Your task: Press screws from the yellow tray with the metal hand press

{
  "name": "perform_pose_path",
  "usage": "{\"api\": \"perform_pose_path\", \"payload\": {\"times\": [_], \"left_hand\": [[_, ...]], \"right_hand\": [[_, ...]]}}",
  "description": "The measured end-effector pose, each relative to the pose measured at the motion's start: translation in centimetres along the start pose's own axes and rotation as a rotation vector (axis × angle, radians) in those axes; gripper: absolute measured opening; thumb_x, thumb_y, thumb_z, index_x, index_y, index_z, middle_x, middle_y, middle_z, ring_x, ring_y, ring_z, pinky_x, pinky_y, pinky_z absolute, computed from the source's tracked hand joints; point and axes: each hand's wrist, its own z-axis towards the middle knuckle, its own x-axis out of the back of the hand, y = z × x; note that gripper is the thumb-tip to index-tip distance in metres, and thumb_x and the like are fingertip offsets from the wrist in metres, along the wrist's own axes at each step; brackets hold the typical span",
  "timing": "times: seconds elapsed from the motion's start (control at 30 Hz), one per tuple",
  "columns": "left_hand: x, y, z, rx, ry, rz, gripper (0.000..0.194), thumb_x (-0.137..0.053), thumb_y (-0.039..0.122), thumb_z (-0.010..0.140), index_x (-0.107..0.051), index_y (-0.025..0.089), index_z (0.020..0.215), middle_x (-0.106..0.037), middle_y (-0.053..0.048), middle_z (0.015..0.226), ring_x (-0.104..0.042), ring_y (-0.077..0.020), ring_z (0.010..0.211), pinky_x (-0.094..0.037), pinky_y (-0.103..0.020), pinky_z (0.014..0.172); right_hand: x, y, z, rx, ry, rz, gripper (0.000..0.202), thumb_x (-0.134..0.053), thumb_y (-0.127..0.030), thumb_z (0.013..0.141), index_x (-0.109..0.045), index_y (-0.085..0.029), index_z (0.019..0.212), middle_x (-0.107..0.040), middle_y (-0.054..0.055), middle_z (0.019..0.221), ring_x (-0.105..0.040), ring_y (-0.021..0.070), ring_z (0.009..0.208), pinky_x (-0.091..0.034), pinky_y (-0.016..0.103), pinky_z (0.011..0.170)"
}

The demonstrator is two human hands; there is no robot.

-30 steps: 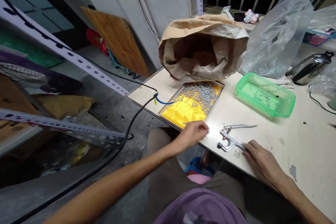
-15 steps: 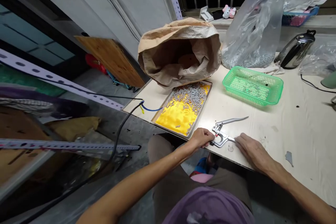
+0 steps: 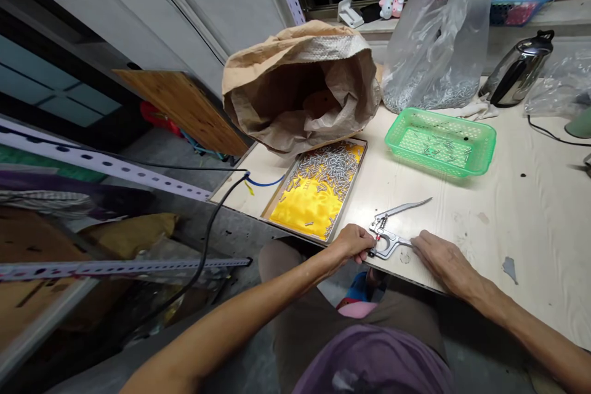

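Note:
A pair of silver hand pliers [image 3: 391, 239] lies near the table's front edge, its upper handle spread from the lower one, with a small red part by the jaws. My left hand [image 3: 354, 242] is closed in a pinch at the jaw end; what sits between its fingertips is too small to make out. The fingers of my right hand [image 3: 438, 257] are closed on the end of the lower handle. Left of the pliers, a shallow tray [image 3: 331, 233] with a yellow lining holds many small metal pieces.
Behind the shallow tray a large paper sack [image 3: 300, 129] lies open. A green basket [image 3: 486, 154] holds small metal pieces. Farther back stand a clear plastic bag [image 3: 438, 43] and a metal kettle [image 3: 519, 71]. A black cable [image 3: 206, 240] hangs at the left.
The view has shifted slightly, moving the background a little. Both hands keep their places at the pliers.

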Motion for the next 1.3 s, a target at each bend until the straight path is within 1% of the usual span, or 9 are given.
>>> {"api": "perform_pose_path", "payload": {"times": [0.2, 0.43, 0.53, 0.57, 0.7, 0.87, 1.07, 1.13, 1.3], "left_hand": [[-0.4, -1.0, -0.1, -0.104, 0.048, -0.012, 0.010, -0.056, 0.011, 0.078, -0.059, 0.013, 0.069, -0.050, 0.007, 0.040, -0.047, -0.0068, 0.034, -0.042, -0.016, 0.041], [-0.2, 0.6, -0.7, 0.068, -0.047, 0.153, 0.007, -0.058, 0.010, 0.075, -0.059, 0.012, 0.069, -0.049, 0.006, 0.039, -0.051, -0.0089, 0.039, -0.047, -0.019, 0.047], [-0.4, 0.6, -0.9, 0.083, -0.037, 0.155, 0.006, -0.058, 0.011, 0.076, -0.060, 0.012, 0.071, -0.049, 0.006, 0.039, -0.051, -0.0093, 0.039, -0.048, -0.019, 0.048], [-0.4, 0.5, -1.0, 0.074, -0.028, 0.149, 0.006, -0.058, 0.012, 0.077, -0.060, 0.012, 0.071, -0.049, 0.006, 0.040, -0.051, -0.0095, 0.039, -0.048, -0.019, 0.047], [-0.6, 0.2, -1.3, 0.049, 0.000, 0.134, 0.009, -0.060, 0.012, 0.076, -0.059, 0.012, 0.067, -0.048, 0.006, 0.040, -0.050, -0.0090, 0.040, -0.047, -0.018, 0.046], [-0.6, 0.4, -1.3, 0.048, 0.008, 0.122, 0.012, -0.060, 0.011, 0.076, -0.057, 0.013, 0.064, -0.047, 0.006, 0.039, -0.049, -0.0083, 0.040, -0.046, -0.018, 0.044], [-0.3, -0.1, -1.3, 0.046, -0.009, 0.237, 0.010, -0.059, 0.019, 0.080, -0.062, 0.012, 0.072, -0.049, 0.005, 0.044, -0.052, -0.0101, 0.044, -0.046, -0.020, 0.049], [-0.2, -0.5, -1.7, -0.079, 0.066, 0.425, 0.018, -0.058, 0.026, 0.082, -0.063, 0.012, 0.071, -0.054, 0.001, 0.053, -0.056, -0.0126, 0.053, -0.047, -0.023, 0.054], [-1.1, -0.2, -2.5, -0.700, 0.385, 0.880, 0.020, -0.057, 0.033, 0.086, -0.062, 0.016, 0.096, -0.059, -0.008, 0.102, -0.057, -0.0213, 0.097, -0.048, -0.031, 0.080]], "right_hand": [[-0.4, 0.2, -0.3, 0.063, 0.069, -0.093, 0.020, -0.037, -0.003, 0.086, -0.051, -0.018, 0.087, -0.054, 0.004, 0.080, -0.048, 0.0156, 0.068, -0.036, 0.026, 0.060], [0.1, -0.4, -0.1, 0.006, -0.026, -0.092, 0.018, -0.040, -0.005, 0.086, -0.051, -0.019, 0.085, -0.056, 0.005, 0.085, -0.050, 0.0156, 0.070, -0.038, 0.026, 0.061], [0.3, 0.4, 0.4, 0.003, -0.027, -0.062, 0.008, -0.046, -0.019, 0.090, -0.054, -0.019, 0.090, -0.058, 0.008, 0.097, -0.053, 0.0175, 0.081, -0.043, 0.028, 0.068], [0.3, 0.8, 0.7, 0.007, -0.011, -0.068, 0.012, -0.052, -0.027, 0.089, -0.055, -0.018, 0.097, -0.057, 0.011, 0.107, -0.054, 0.0202, 0.090, -0.044, 0.030, 0.073], [0.5, 2.9, 2.6, 0.039, 0.007, -0.172, 0.075, -0.073, -0.054, 0.068, -0.046, -0.018, 0.127, -0.038, 0.020, 0.140, -0.039, 0.0365, 0.124, -0.042, 0.044, 0.089], [0.9, 3.6, 4.7, 0.067, -0.070, -0.182, 0.096, -0.075, -0.063, 0.056, -0.042, -0.014, 0.132, -0.052, 0.020, 0.124, -0.046, 0.0366, 0.114, -0.038, 0.048, 0.091], [1.3, 2.7, 4.9, 0.033, -0.124, -0.147, 0.069, -0.078, -0.048, 0.062, -0.054, -0.013, 0.116, -0.058, 0.015, 0.105, -0.051, 0.0294, 0.096, -0.043, 0.039, 0.078], [1.3, 2.4, 4.6, 0.014, -0.127, -0.115, 0.057, -0.078, -0.041, 0.065, -0.057, -0.012, 0.110, -0.057, 0.013, 0.100, -0.051, 0.0272, 0.093, -0.044, 0.037, 0.076], [0.8, 1.9, 3.8, 0.020, -0.068, -0.076, 0.039, -0.074, -0.030, 0.071, -0.057, -0.014, 0.102, -0.055, 0.009, 0.094, -0.050, 0.0239, 0.089, -0.045, 0.035, 0.075]]}}
